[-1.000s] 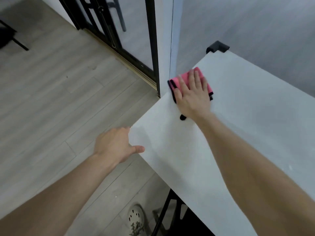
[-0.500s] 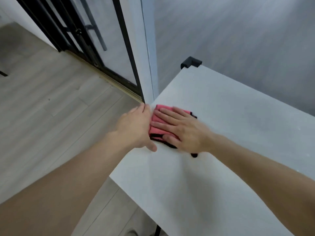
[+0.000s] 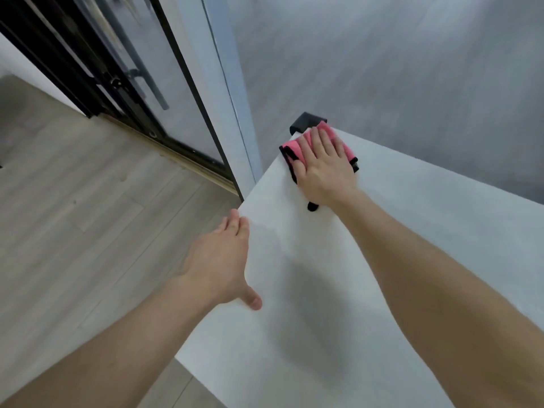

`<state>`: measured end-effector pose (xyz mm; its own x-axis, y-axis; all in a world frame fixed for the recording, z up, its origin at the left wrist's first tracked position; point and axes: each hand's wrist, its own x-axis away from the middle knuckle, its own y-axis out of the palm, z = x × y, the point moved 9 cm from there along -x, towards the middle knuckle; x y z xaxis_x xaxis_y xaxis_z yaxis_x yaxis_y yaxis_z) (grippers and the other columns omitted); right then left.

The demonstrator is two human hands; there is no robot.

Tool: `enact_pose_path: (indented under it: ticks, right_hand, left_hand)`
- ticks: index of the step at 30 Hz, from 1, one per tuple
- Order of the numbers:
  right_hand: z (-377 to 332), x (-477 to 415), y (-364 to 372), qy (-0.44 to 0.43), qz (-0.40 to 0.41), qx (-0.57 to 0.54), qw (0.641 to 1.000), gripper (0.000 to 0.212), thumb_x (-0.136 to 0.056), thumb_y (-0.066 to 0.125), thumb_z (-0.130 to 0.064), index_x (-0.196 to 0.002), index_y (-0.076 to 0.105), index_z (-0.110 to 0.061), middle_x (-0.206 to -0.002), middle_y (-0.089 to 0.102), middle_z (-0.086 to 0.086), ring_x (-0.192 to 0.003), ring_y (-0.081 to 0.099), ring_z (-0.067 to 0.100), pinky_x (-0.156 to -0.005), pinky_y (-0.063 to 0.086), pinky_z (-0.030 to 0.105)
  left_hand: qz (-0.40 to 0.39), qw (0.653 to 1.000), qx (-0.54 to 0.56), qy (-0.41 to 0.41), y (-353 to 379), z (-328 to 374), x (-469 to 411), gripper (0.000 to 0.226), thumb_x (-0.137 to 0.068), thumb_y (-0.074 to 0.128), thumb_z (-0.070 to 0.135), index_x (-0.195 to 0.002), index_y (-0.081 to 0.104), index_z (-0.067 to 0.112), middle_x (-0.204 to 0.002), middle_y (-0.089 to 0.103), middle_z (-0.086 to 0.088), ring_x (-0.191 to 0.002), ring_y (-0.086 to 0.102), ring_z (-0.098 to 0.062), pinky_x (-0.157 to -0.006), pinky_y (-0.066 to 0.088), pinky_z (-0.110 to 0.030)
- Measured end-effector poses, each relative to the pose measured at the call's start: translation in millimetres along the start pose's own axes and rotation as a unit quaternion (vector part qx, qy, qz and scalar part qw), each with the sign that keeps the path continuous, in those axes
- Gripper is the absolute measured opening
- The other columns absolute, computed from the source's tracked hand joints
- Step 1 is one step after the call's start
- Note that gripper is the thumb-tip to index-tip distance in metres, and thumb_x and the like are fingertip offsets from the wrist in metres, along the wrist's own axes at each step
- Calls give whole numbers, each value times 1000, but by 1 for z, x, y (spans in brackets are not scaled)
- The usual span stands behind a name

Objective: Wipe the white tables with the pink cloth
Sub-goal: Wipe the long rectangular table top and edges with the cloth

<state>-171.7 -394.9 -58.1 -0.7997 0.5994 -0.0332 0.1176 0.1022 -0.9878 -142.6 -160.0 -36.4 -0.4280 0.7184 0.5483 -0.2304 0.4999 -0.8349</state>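
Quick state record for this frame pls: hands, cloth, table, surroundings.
right hand: flat on the pink cloth, fingers straight, pressing down
pink cloth: folded, black-edged, at the far corner of the white table, beside the black corner bracket
left hand: open, holds nothing, at the table's left edge, thumb on the top
surroundings: wood-look floor, black-framed glass door, grey wall

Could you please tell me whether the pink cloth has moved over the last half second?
Yes. The pink cloth, under the right hand, has slid along the white table up to its black corner cap.
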Motion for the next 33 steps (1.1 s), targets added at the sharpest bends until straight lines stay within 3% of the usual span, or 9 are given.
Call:
enact_pose_path:
  ticks: [4,8,13,18,23,25,28,31,33]
  right_hand:
    - [-54,34,15,-203,-28,5,979,64,-112,17,-52,-172,23,-29,-180,12,0,-167,1,15,-136,1,41]
    - [-4,-4,1,42,-18,-27,999,73,-106,10,-50,-172,23,-21,-181,14,10,-168,3,24,-135,-1,45]
    - [-74,73,13,-254,-55,-7,966,63,-112,22,-55,-171,27,-32,-180,15,0,-168,5,18,-136,1,41]
    - [33,3,-6,128,-9,-25,991,67,-111,25,-52,-172,22,-26,-181,10,9,-168,1,23,-135,-5,43]
    - [-70,83,12,-145,-44,-15,988,67,-110,14,-59,-172,21,-32,-180,11,-1,-168,0,19,-136,-1,44]
    - [-16,90,-2,-65,-43,-13,997,68,-109,12,-63,-172,14,-38,-181,2,-5,-167,-7,13,-135,-5,40]
    - [89,91,-13,161,-17,-11,987,70,-108,11,-62,-173,10,-35,-182,-4,-3,-167,-12,13,-135,-8,41]
    - [89,59,-8,286,31,-23,957,68,-111,18,-53,-173,17,-25,-182,4,8,-168,-5,23,-135,-8,47]
    - [35,14,-2,253,20,-28,967,66,-113,19,-51,-173,17,-24,-182,4,8,-168,-5,24,-134,-8,49]
  left_hand:
    - [4,1000,-6,7,-2,-2,2,171,-55,87,86,-171,-15,13,-179,-22,-5,-168,-1,-19,-128,38,-41]
    - [-2,1000,-25,8,-5,2,1,171,-53,87,87,-171,-10,9,-180,-16,-9,-169,7,-22,-124,43,-43]
    - [26,999,-27,17,-7,-1,1,166,-48,85,91,-172,6,14,-182,-1,-6,-167,15,-19,-120,46,-44]
    - [6,1000,-23,-2,-2,-3,-1,172,-51,87,88,-172,-7,10,-181,-15,-8,-168,10,-22,-124,43,-43]
    - [3,998,-65,12,-6,-1,-2,169,-49,80,96,-171,3,8,-182,0,-10,-162,31,-24,-114,50,-41]
    - [3,995,-101,14,-16,-4,-10,142,-56,73,99,-161,35,12,-171,36,-9,-137,59,-27,-98,55,-39]
    - [128,970,-174,110,-54,2,-31,67,-88,52,89,-105,62,26,-100,65,4,-96,64,-24,-76,47,-37]
    - [300,919,-111,230,-79,11,-64,49,-105,43,58,-114,71,18,-111,71,0,-107,66,-28,-84,56,-44]
    - [357,886,-39,293,-70,17,-81,39,-106,50,39,-118,71,9,-120,69,-9,-112,65,-32,-91,56,-49]
